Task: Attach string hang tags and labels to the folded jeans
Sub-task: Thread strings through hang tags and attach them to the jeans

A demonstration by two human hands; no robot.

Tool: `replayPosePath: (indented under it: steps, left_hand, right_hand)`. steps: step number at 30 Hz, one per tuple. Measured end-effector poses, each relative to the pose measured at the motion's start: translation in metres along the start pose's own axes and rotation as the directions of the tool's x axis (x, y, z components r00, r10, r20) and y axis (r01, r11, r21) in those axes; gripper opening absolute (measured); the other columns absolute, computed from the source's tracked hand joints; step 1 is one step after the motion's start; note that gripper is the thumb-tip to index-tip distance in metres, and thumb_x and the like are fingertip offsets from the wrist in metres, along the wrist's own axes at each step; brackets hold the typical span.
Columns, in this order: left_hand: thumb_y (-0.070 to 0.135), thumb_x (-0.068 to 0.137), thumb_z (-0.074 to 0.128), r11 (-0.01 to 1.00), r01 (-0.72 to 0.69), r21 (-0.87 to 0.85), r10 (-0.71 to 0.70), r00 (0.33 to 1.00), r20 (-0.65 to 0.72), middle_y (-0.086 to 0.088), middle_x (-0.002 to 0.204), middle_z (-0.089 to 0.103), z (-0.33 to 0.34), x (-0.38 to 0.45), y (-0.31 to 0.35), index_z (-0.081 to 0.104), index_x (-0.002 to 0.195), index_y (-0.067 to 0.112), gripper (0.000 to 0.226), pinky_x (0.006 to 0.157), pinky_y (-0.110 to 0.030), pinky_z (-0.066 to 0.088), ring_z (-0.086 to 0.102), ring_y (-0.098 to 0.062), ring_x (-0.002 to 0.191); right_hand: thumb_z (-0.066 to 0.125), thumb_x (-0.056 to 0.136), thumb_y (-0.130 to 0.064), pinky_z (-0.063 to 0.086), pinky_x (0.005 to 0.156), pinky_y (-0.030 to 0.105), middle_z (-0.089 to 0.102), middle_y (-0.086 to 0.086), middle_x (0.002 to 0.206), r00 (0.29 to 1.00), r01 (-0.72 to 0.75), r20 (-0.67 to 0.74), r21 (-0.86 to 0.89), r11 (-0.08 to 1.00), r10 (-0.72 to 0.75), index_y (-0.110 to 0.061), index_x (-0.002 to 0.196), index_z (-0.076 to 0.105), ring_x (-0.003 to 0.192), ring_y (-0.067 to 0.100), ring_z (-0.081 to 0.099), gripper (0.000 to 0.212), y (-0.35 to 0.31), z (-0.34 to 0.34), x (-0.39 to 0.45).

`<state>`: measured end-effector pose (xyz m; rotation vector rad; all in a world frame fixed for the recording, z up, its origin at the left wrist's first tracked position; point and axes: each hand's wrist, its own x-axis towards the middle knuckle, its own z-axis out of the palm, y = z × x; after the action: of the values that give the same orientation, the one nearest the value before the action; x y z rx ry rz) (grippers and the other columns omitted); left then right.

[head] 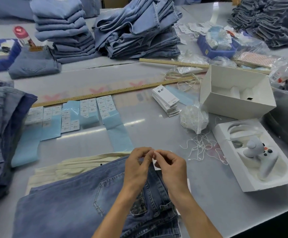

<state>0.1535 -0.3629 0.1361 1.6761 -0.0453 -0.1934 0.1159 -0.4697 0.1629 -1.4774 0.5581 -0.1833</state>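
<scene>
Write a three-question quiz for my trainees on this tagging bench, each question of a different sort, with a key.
1. True or false: the stack of white hang tags lies inside the open white box.
2. Which lies nearest the right hand? A) the loose white strings B) the pink-capped bottle C) the blue bin
3. Fill in: both hands meet over the ____ end of the jeans.

Key
1. False; it sits on the table to the box's left.
2. A
3. Waistband; the left hand and right hand pinch something small there, too blurred to name.
</scene>
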Motion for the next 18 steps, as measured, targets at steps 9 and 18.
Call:
replayPosePath:
  steps: [9, 18]
  left_hand:
    - [0.02, 0.096, 0.069, 0.974, 0.188, -0.124, -0.199, 0.976, -0.084, -0.002, 0.077, 0.073, 0.008, -0.002, -0.022, 0.071, 0.083, 0.028, 0.015, 0.058, -0.023, 0.052, 0.067, -0.01, 0.069]
    - [0.023, 0.096, 0.069, 0.941, 0.244, -0.233, -0.29, 0.938, -0.191, 0.001, 0.092, 0.071, -0.001, 0.004, -0.032, 0.071, 0.097, 0.035, 0.012, 0.064, -0.03, 0.059, 0.073, -0.02, 0.081]
  right_hand:
    - [0.064, 0.097, -0.011, 0.053, 0.094, 0.022, 0.057, -0.03, 0.116, 0.988, 0.125, 0.133, -0.342, 0.931, -0.084, -0.046, 0.123, 0.067, 0.112, 0.003, 0.062, 0.043, 0.026, -0.035, 0.033]
    - [0.075, 0.086, -0.033, 0.054, 0.079, 0.033, 0.073, -0.011, 0.087, 0.797, 0.377, 0.563, -0.746, 0.549, 0.219, -0.025, 0.09, 0.073, 0.082, 0.004, 0.065, 0.01, -0.001, -0.045, 0.113]
